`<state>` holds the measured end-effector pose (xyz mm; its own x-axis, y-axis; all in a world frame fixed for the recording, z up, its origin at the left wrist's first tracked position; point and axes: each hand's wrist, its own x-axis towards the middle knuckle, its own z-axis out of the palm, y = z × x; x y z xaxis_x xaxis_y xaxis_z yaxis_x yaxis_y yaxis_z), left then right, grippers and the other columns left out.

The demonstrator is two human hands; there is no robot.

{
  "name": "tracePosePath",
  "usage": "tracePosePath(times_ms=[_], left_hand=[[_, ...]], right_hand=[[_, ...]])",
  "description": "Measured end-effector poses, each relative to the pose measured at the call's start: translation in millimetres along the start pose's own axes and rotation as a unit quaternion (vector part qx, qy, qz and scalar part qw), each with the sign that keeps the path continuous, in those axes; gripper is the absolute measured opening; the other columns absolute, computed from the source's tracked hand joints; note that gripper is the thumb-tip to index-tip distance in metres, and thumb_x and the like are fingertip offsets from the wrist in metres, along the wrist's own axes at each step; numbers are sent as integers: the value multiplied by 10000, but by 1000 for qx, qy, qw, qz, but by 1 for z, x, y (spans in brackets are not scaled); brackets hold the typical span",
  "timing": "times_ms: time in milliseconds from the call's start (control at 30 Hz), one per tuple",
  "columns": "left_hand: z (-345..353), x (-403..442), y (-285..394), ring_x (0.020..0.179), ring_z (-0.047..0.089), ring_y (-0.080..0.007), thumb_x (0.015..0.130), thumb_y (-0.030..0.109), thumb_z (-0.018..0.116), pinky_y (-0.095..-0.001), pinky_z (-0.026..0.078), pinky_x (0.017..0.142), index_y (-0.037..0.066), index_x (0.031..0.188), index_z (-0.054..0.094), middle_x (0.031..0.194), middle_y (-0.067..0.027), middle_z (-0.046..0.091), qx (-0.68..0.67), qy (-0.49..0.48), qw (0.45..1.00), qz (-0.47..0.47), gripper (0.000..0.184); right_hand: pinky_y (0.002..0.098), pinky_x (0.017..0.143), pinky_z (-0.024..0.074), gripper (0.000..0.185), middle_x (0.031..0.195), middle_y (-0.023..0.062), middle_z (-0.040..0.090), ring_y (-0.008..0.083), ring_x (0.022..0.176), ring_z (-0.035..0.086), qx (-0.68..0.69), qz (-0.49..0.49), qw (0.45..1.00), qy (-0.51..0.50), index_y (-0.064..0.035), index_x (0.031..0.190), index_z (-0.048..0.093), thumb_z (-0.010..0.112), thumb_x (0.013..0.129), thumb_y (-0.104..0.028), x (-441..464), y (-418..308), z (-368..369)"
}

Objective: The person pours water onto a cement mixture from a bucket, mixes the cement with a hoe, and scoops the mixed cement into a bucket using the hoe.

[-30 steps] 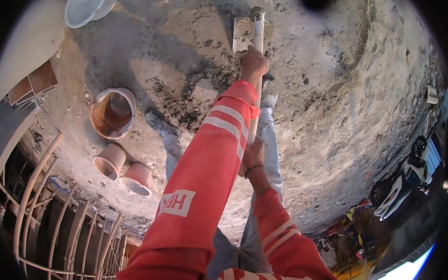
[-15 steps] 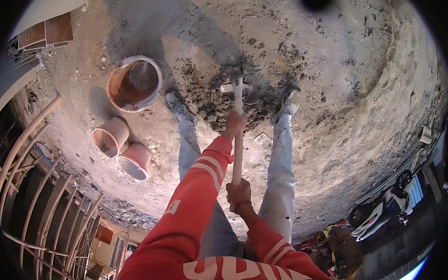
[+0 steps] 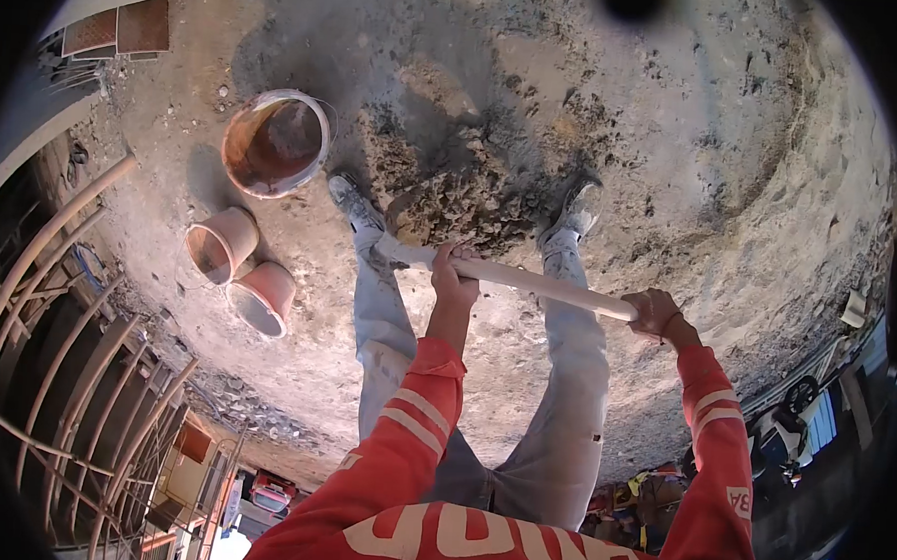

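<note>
Left hand [image 3: 456,275]: wrapped round hoe [image 3: 543,283] | right hand [image 3: 655,314]: clasping its butt end | hoe: spans both hands, extending past left | likely stiff, head-heavy; best held wide apart

The left fingers [image 3: 445,262] cover part of the pale handle [image 3: 548,286]; the near edge crops the red sweatshirt [image 3: 307,536].

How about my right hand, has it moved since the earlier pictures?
Yes. Judged against the largest bucket, your right hand has moved toward the picture's right, farther from it, and now grips the wooden handle outside your right leg.
</note>
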<state>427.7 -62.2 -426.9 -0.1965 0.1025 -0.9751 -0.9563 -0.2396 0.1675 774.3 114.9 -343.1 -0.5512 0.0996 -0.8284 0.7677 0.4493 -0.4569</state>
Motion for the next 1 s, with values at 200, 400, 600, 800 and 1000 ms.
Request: tracePosePath(times_ms=[200,400,600,800,1000], left_hand=[[3,-66,-20,595,445,-122,887,109,591,-303,437,606,120,768,467,643,13,420,-71,6,997,23,172],[48,63,-30,539,393,-127,906,130,542,-305,391,555,134,746,429,616,18,374,21,-7,998,-52,196],[63,149,55,476,359,-165,818,61,501,-332,383,496,119,666,379,551,-9,358,50,-33,998,-28,203],[45,187,143,473,356,-108,844,14,504,-300,367,487,122,700,399,572,22,350,-23,-5,1000,-14,208],[-7,134,209,501,378,-102,859,31,522,-277,379,501,101,785,448,608,23,382,-25,-4,999,25,126]], right_hand=[[485,648,471,306,775,53,644,341,726,624,-36,48,998,22,-181,926,553,647,643,-248,-75,-31,-28],[492,707,493,285,822,144,657,384,765,629,-71,189,977,61,-143,992,637,579,723,-217,-41,-107,-59],[490,816,499,334,911,216,639,402,865,617,-32,167,984,54,-84,1041,642,517,752,-198,56,-180,-78],[513,765,474,377,915,206,615,384,819,599,-106,136,980,95,-97,1110,611,541,769,-241,126,-231,-61],[502,735,458,359,819,194,607,374,782,595,-99,91,989,66,-138,1112,613,531,776,-236,115,-273,-19]])
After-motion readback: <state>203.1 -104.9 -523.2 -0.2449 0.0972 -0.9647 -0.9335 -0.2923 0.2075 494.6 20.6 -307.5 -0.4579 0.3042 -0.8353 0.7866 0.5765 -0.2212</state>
